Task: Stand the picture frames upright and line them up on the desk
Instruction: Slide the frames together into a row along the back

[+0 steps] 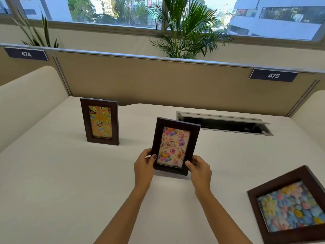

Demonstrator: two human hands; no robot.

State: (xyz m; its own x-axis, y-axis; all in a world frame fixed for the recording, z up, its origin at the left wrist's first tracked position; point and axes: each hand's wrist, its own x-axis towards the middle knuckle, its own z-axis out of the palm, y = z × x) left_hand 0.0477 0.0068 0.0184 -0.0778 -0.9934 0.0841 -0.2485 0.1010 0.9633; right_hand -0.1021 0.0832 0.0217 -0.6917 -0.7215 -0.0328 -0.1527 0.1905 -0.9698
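Left hand and right hand both gripping birthday frame by lower side edges, long axis vertical, standing mid-tabletop, nearer than upright emoji frame to its left; flower frame lying flat, nearer right hand.

White table, partition along the far edge. Emoji frame standing upright back-left. Birthday frame upright mid-table, base looks to touch the surface. Flower frame lying flat front-right. Open cable hatch recessed back-right.
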